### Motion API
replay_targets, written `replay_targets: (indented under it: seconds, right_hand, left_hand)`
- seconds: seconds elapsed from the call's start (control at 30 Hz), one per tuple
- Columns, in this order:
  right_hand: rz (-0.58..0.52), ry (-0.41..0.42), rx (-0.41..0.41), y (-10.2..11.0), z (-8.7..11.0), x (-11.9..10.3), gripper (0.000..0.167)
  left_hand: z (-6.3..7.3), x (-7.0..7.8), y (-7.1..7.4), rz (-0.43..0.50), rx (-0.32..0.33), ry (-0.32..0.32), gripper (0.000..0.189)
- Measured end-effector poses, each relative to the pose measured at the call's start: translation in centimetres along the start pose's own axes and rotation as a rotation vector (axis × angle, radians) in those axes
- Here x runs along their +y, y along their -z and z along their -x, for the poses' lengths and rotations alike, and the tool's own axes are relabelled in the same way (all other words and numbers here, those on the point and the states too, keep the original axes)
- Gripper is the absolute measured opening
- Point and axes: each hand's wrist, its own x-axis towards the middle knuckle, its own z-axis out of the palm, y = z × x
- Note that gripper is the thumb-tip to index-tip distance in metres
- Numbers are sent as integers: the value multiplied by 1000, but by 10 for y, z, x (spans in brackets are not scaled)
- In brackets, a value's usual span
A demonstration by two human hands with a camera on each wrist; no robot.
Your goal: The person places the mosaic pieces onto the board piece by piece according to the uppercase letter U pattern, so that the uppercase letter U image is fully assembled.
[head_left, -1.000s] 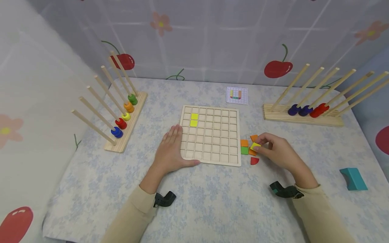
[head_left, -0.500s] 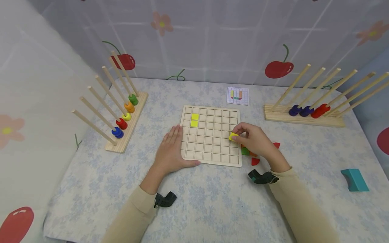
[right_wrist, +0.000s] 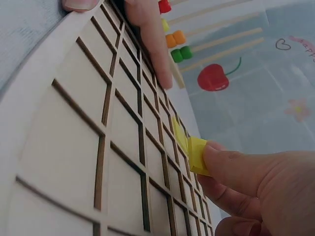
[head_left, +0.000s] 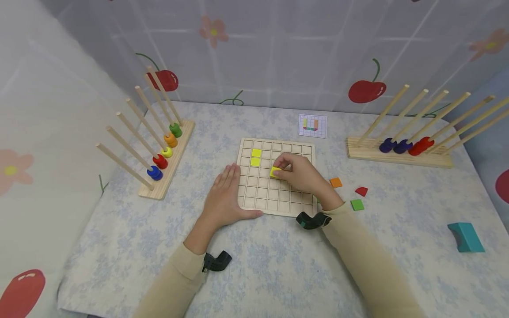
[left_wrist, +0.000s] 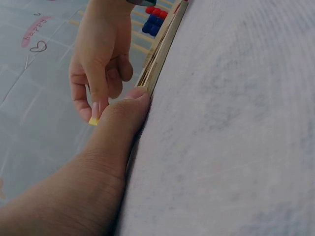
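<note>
L hand [head_left: 223, 194] is bracing board [head_left: 262, 193], fingers straight, prob. vs. slip; R hand [head_left: 299, 173] is pinching tile [right_wrist: 198, 155] over it by one side, prob. keeping rest free.

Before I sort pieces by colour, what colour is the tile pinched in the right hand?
Yellow; the tile shows best in the right wrist view.

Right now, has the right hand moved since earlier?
Yes, leftward: from beside the wooden grid board, the right hand has come over it, pinching a yellow square tile.
</note>
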Motion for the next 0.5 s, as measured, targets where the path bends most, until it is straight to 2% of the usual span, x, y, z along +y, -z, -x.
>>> replay_targets:
  seconds: [0.23, 0.5]
  right_hand:
    - [-2, 33, -12, -16, -19, -12, 10]
    - [18, 31, -9, -30, -32, -20, 12]
  left_hand:
    - [1, 0, 1, -5, 0, -4, 147]
    - [1, -1, 1, -17, 1, -14, 146]
